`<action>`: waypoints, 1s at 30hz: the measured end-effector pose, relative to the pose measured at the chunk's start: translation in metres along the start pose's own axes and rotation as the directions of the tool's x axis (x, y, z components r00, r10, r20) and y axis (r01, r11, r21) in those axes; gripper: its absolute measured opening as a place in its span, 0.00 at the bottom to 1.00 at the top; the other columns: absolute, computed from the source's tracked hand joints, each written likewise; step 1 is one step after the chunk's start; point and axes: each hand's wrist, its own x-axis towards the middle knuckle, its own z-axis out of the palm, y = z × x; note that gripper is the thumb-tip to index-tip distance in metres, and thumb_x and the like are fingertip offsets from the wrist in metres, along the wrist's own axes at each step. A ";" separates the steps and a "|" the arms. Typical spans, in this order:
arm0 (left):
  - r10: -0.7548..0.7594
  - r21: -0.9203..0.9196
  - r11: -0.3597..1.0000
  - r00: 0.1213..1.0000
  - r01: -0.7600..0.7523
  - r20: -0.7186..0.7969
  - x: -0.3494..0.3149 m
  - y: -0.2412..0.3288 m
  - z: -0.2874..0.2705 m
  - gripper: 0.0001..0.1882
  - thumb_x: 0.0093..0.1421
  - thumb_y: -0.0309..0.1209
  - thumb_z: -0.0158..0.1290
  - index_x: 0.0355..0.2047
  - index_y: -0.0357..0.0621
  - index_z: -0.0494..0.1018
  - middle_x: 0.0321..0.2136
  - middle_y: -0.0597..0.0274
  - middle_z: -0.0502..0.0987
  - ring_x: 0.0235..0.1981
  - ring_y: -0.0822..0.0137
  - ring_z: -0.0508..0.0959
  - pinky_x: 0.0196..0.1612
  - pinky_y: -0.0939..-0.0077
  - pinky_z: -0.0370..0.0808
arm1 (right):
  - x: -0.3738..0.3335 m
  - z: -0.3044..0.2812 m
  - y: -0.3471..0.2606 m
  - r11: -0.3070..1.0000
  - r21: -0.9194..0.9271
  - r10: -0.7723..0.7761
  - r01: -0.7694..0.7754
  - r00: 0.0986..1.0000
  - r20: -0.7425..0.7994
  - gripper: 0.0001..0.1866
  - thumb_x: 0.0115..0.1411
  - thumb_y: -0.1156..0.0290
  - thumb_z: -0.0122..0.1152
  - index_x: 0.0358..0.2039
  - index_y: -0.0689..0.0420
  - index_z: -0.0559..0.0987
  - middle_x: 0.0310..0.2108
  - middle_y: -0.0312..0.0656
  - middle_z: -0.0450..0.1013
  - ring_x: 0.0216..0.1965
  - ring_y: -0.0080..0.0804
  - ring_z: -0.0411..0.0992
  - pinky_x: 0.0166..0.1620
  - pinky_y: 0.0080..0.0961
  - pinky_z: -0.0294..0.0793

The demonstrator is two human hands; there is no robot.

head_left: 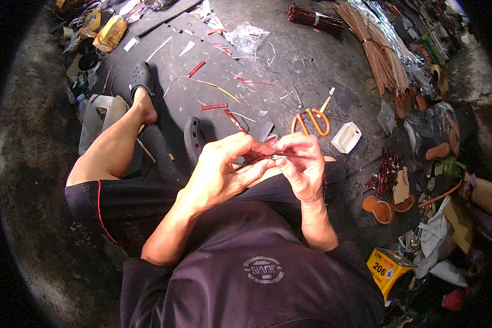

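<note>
My left hand [221, 169] and my right hand [300, 167] meet in front of my lap, fingertips almost touching. Between them is a thin, dark reddish strip [268, 156], pinched by thumb and fingers on both sides. Fingers cover most of it, so its exact kind does not show. Just beyond the hands lie scissors [311, 121] with orange handles, their blades pointing away from me. A small white plastic box [346, 138] sits to the right of them. Short red strips [214, 106] and a thin wire [224, 89] are scattered on the floor ahead.
A dark brown bundle of strands [315, 19] and a long tan one [374, 54] lie at the far right. A clear plastic bag [249, 39] rests ahead. Scraps and a yellow tin [388, 272] crowd the right side. My left foot wears a dark clog [142, 79].
</note>
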 end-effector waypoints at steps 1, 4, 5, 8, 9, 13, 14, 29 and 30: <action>-0.048 -0.045 0.998 0.999 0.048 0.005 0.000 0.001 0.000 0.11 0.53 0.26 0.65 0.36 0.38 0.78 0.31 0.56 0.81 0.32 0.65 0.82 0.36 0.72 0.78 | 0.001 0.004 -0.004 0.998 0.021 0.052 -0.051 0.998 -0.030 0.10 0.59 0.77 0.66 0.39 0.61 0.74 0.36 0.41 0.72 0.41 0.27 0.72 0.44 0.23 0.73; -0.069 -0.079 0.994 0.998 0.069 0.008 -0.001 0.002 0.000 0.10 0.55 0.26 0.63 0.37 0.36 0.78 0.30 0.55 0.80 0.32 0.66 0.82 0.35 0.74 0.78 | 0.001 -0.014 0.000 0.975 -0.219 -0.008 0.035 0.992 0.124 0.10 0.59 0.75 0.67 0.38 0.62 0.76 0.37 0.42 0.74 0.41 0.27 0.73 0.44 0.23 0.74; -0.053 -0.072 0.996 0.999 0.054 0.013 -0.001 0.002 0.000 0.10 0.57 0.26 0.63 0.37 0.34 0.77 0.30 0.55 0.79 0.31 0.67 0.82 0.34 0.75 0.79 | 0.002 -0.015 -0.001 0.976 -0.219 0.008 0.016 0.994 0.107 0.09 0.59 0.76 0.67 0.37 0.63 0.76 0.37 0.42 0.75 0.40 0.25 0.74 0.44 0.22 0.73; -0.050 -0.025 0.998 0.998 0.051 0.050 0.001 0.000 0.001 0.11 0.58 0.26 0.62 0.39 0.35 0.76 0.30 0.57 0.79 0.32 0.70 0.82 0.35 0.74 0.79 | 0.000 -0.017 -0.003 0.971 -0.232 0.083 -0.057 0.991 0.102 0.07 0.60 0.76 0.65 0.38 0.62 0.76 0.36 0.41 0.76 0.40 0.25 0.74 0.44 0.20 0.73; -0.130 -0.093 0.986 0.988 0.137 0.078 0.000 -0.002 0.002 0.11 0.59 0.26 0.61 0.40 0.35 0.76 0.31 0.58 0.80 0.33 0.71 0.81 0.36 0.74 0.79 | 0.000 -0.016 -0.006 0.968 -0.211 0.157 -0.138 0.985 0.077 0.07 0.60 0.76 0.64 0.38 0.62 0.76 0.36 0.40 0.76 0.40 0.25 0.74 0.44 0.21 0.73; -0.325 -0.325 0.880 0.939 0.345 0.116 -0.002 -0.010 0.009 0.10 0.62 0.26 0.58 0.42 0.35 0.75 0.34 0.61 0.80 0.37 0.73 0.79 0.42 0.76 0.78 | 0.006 -0.014 -0.008 0.907 -0.122 0.406 -0.402 0.914 0.013 0.07 0.63 0.73 0.61 0.38 0.62 0.77 0.35 0.41 0.77 0.38 0.26 0.75 0.44 0.23 0.75; -0.348 -0.378 0.853 0.932 0.359 0.099 -0.002 -0.013 0.011 0.10 0.63 0.26 0.57 0.43 0.35 0.74 0.35 0.61 0.80 0.38 0.74 0.79 0.43 0.76 0.77 | 0.010 -0.015 -0.006 0.886 -0.102 0.456 -0.453 0.890 0.006 0.07 0.63 0.72 0.61 0.38 0.62 0.77 0.35 0.41 0.77 0.38 0.26 0.76 0.44 0.24 0.76; -0.407 -0.715 0.531 0.877 0.455 0.256 -0.002 -0.041 0.005 0.08 0.64 0.26 0.56 0.42 0.37 0.74 0.34 0.62 0.79 0.33 0.73 0.78 0.40 0.79 0.76 | 0.035 -0.026 -0.011 0.832 0.151 0.525 -0.534 0.845 0.100 0.12 0.65 0.66 0.59 0.40 0.62 0.80 0.33 0.39 0.79 0.33 0.24 0.77 0.39 0.21 0.78; -0.435 -0.706 0.535 0.868 0.464 0.241 -0.001 -0.035 0.006 0.08 0.64 0.27 0.56 0.42 0.37 0.74 0.34 0.62 0.79 0.33 0.73 0.79 0.40 0.79 0.76 | 0.036 -0.024 -0.011 0.853 0.066 0.514 -0.518 0.855 0.067 0.12 0.65 0.65 0.59 0.40 0.62 0.80 0.33 0.39 0.79 0.33 0.23 0.77 0.38 0.21 0.77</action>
